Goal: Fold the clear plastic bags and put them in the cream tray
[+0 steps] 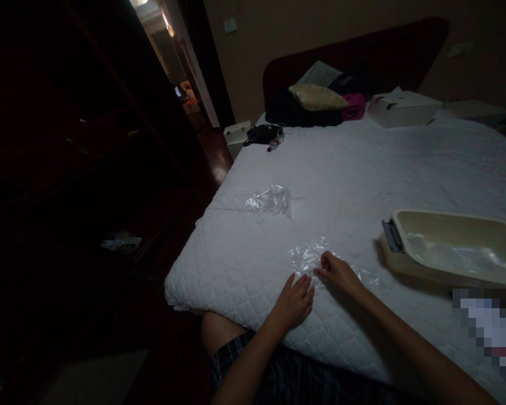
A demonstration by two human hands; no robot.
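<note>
A crinkled clear plastic bag (307, 256) lies on the white quilted mattress cover (236, 281) in front of me. My left hand (294, 301) rests at the near edge of the bag, fingers stretched out and palm down. Over the bag's right part is my right hand (340, 275), its fingers curled and seemingly pinching the film; the exact grip is hard to see in the dim light. Farther off on the bed, a second clear plastic bag (270, 201) lies crumpled.
Right of my hands stands a cream plastic bin (438, 264) with a grey latch and clear plastic inside. A bottle (275, 145), a dark bag (265, 134), a yellowish pillow (318, 97) and a white box (405, 109) are toward the headboard (388, 48). The bed's edge drops off at left.
</note>
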